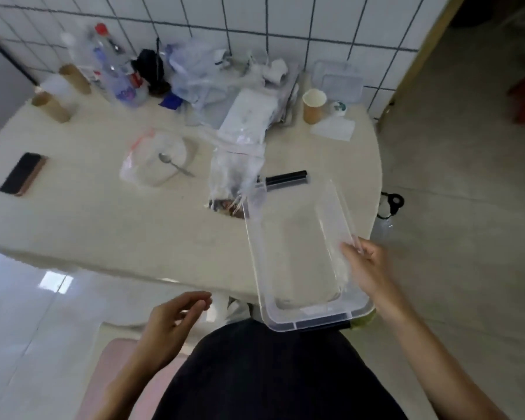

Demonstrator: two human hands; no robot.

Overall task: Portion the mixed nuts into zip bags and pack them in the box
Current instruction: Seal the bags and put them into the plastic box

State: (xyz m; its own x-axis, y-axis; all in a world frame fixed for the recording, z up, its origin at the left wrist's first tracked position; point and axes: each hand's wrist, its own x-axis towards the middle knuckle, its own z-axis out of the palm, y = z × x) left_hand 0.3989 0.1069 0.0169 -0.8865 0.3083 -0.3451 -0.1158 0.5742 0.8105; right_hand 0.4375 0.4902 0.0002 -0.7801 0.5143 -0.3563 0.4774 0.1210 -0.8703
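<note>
My right hand (365, 268) grips the right rim of a clear plastic box (294, 262), held tilted over the table's near right edge, its near end jutting past the edge. The box has black latches and nothing inside. My left hand (176, 319) hovers below the table edge, fingers loosely curled, holding nothing. A clear bag of mixed nuts (234, 186) lies just beyond the box's far left corner. A zip bag with a red strip (137, 159) lies over a white plate (176, 153) with a spoon (175, 165).
On the cream table (103, 213): a black phone (23, 174) at left, bottles (115, 71) and cardboard tubes (52, 104) at back left, plastic bags (200, 71) at the back, a paper cup (314, 106) and clear container (338, 81) at back right. Tiled wall behind.
</note>
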